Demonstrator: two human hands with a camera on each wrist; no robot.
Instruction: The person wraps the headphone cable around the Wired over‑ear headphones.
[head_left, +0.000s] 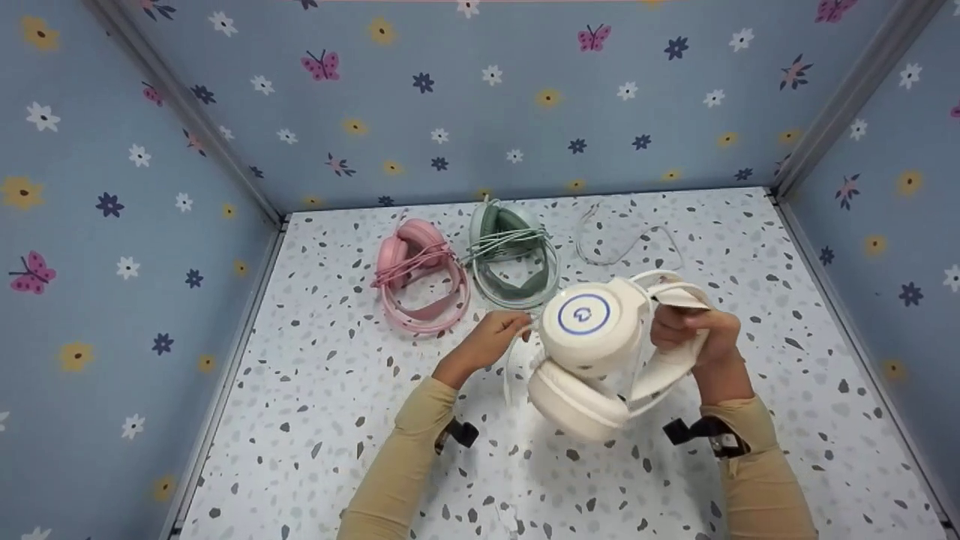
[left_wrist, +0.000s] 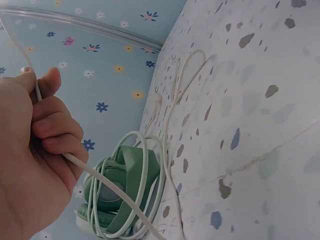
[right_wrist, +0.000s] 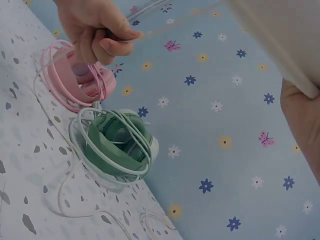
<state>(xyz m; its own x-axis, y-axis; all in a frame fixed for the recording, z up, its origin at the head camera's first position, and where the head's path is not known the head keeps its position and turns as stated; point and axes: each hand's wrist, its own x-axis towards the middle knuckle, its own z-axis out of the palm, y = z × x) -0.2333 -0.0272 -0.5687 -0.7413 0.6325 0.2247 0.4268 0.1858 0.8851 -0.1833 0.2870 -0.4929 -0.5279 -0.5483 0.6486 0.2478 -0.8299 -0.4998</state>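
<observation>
White over-ear headphones (head_left: 592,322) with a blue ring on one ear cup are held above the table, gripped at the headband by my right hand (head_left: 701,337). Just left of the ear cups, my left hand (head_left: 491,339) has its fingers curled round the white cable (left_wrist: 107,182), also seen in the left wrist view. Part of that cable (head_left: 637,244) lies loose on the table behind the headphones. In the right wrist view, the left hand (right_wrist: 100,32) pinches the cable, while only a bit of the right hand (right_wrist: 302,117) shows at the edge.
Pink headphones (head_left: 424,277) and green headphones (head_left: 514,255) lie at the back of the speckled table (head_left: 300,375), each wrapped in its own cable. Flower-patterned panels (head_left: 480,97) wall in the back and both sides.
</observation>
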